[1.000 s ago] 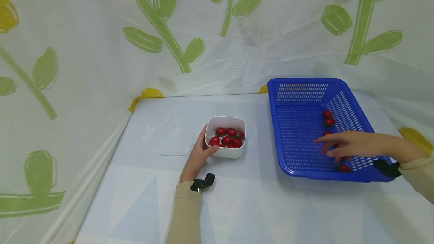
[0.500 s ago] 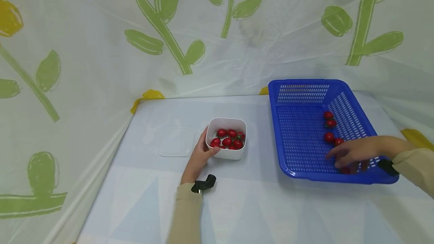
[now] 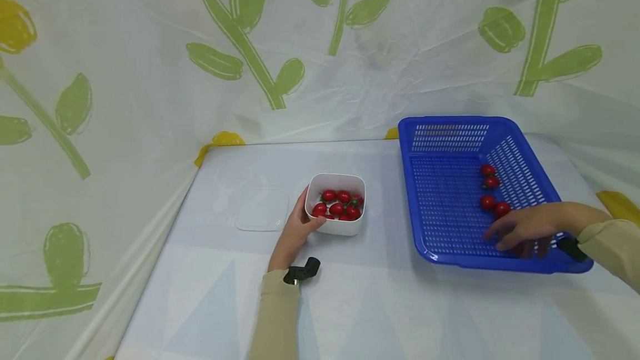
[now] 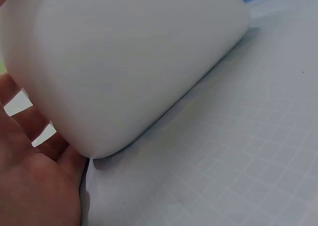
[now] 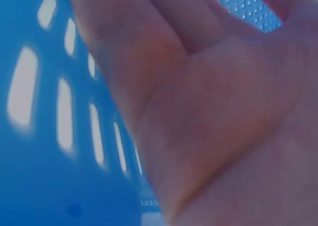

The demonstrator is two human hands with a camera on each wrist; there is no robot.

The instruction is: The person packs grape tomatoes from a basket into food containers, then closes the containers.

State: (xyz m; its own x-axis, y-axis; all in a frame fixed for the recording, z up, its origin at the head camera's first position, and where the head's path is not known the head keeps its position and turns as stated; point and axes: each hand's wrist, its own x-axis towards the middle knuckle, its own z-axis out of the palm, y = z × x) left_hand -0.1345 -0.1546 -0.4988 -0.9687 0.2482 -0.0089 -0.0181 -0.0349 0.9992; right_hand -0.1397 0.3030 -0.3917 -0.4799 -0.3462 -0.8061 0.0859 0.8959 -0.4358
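Observation:
My left hand (image 3: 294,233) grips a white square plastic box (image 3: 340,228) by its near left corner, thumb at the front rim and fingers along the left side. Several cherry tomatoes (image 3: 336,208) lie in the box. In the left wrist view, fingers (image 4: 32,121) lie against the smooth box wall (image 4: 134,62). My right hand (image 3: 532,225) reaches palm down into the front right of a blue plastic basket (image 3: 417,221). More cherry tomatoes (image 3: 487,202) lie behind it. The right wrist view shows the palm (image 5: 213,102); the fingertips are out of frame, and I cannot tell what they hold.
A clear flat lid (image 3: 262,210) lies on the white table (image 3: 340,299) left of the box. Behind the table hangs a pale sheet (image 3: 150,60) printed with green leaves. The basket's slotted wall (image 5: 44,181) stands close beside the right hand.
My right hand has moved lower and toward the front right of the basket, uncovering tomatoes behind it. The tomato near the front wall is now hidden by the hand. My left hand keeps its grip.

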